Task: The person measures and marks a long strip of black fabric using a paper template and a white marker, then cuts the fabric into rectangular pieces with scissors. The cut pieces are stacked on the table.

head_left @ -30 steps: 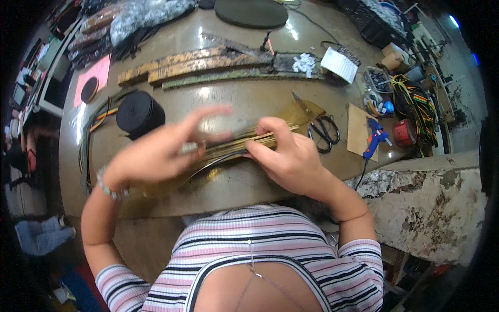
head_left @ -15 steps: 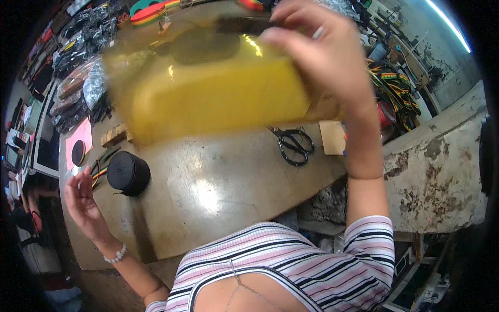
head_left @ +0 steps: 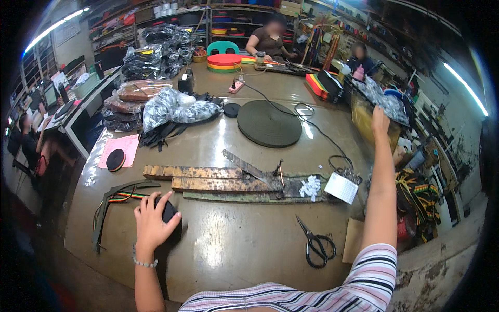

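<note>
My left hand (head_left: 149,224) is over a roll of black webbing (head_left: 171,214) at the near left of the table, thumb and fingers curved around it. Far to the right, my outstretched right hand (head_left: 381,125) grips a see-through yellow plastic sheet (head_left: 364,120) by its edge. The sheet hangs at the table's right side, partly hidden behind the hand. Green strips and a striped band (head_left: 126,196) lie left of the black roll. Black-handled scissors (head_left: 318,249) rest at the near right.
A wooden cutting block with a hinged blade (head_left: 205,179) crosses the table's middle, with white scraps (head_left: 310,187) on it. Behind lie a large olive webbing coil (head_left: 269,124), a black cable (head_left: 332,138) and plastic-wrapped bundles (head_left: 174,110). A co-worker (head_left: 270,41) sits at the far side.
The yellow sheet has gone from across the table to its right side, carried by my right hand. My left hand has come onto the black roll. The view has tilted up.
</note>
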